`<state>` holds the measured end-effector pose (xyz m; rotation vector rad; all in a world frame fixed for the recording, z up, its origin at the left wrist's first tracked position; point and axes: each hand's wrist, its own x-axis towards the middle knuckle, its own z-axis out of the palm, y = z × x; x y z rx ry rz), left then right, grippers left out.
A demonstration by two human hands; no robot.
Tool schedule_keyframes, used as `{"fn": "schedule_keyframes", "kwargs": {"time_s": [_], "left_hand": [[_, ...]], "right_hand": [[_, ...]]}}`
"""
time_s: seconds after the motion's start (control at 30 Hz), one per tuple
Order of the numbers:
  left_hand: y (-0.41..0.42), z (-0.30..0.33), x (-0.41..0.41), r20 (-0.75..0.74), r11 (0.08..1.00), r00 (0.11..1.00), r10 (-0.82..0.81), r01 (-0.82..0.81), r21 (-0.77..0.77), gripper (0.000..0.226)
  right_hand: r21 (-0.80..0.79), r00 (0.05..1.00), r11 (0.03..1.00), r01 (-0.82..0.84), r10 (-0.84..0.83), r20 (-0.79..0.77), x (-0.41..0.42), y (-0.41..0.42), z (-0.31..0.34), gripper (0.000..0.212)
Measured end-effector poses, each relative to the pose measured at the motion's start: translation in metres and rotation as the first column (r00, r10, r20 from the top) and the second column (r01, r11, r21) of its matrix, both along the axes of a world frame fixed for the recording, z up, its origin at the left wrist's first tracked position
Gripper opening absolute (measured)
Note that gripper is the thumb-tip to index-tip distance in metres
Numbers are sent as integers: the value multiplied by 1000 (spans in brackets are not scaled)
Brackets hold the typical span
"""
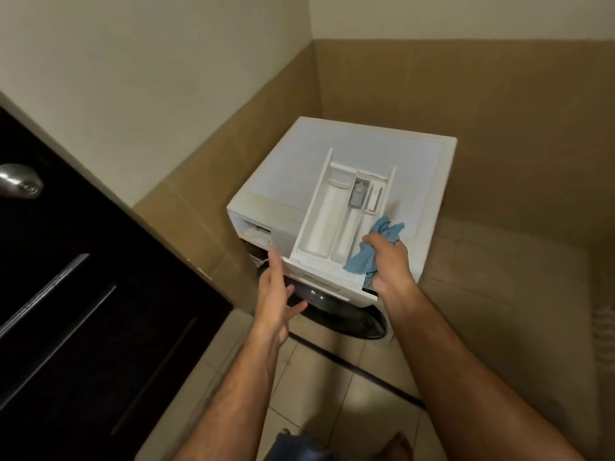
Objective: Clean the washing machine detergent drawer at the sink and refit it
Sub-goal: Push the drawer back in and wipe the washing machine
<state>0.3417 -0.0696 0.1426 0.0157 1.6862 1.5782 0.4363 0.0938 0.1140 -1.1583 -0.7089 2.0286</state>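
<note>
Drawer [336,224], light rigid plastic, lies on the washer [299,161]; our spread left hand [276,294] touches its front corner, right hand [387,261] bunching a cloth [366,257]; we'd grip its sides.

The white washing machine [293,168] stands on the tiled floor [319,377], bearing the detergent drawer [332,211] on top.

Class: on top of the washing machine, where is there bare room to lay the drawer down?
Bare lid left of and behind the detergent drawer, up to the walls. Crowded at the front right, where the right hand grips the blue cloth; the left hand touches the drawer's front corner.
</note>
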Motion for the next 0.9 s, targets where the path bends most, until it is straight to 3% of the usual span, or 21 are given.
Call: {"fn": "schedule_keyframes", "kwargs": {"time_s": [0.17, 0.5, 0.7, 0.9], "left_hand": [[-42, -8, -32, 109, 996, 990, -91, 91, 7, 113], [-110, -27, -136, 144, 998, 989, 42, -47, 31, 23], [-122, -32, -170, 251, 997, 967, 45, -60, 56, 29], [-111, -43, -186, 342, 989, 934, 102, -131, 63, 29]], "right_hand": [[-6, 1000, 1000, -12, 12, -9, -59, -44, -6, 14], [30, 993, 999, -24, 20, 116, -164, -135, -16, 9], [33, 991, 999, -16, 12, 134, -189, -153, -16, 22], [43, 980, 991, -128, 120, 162, -199, -138, -16, 12]]}}
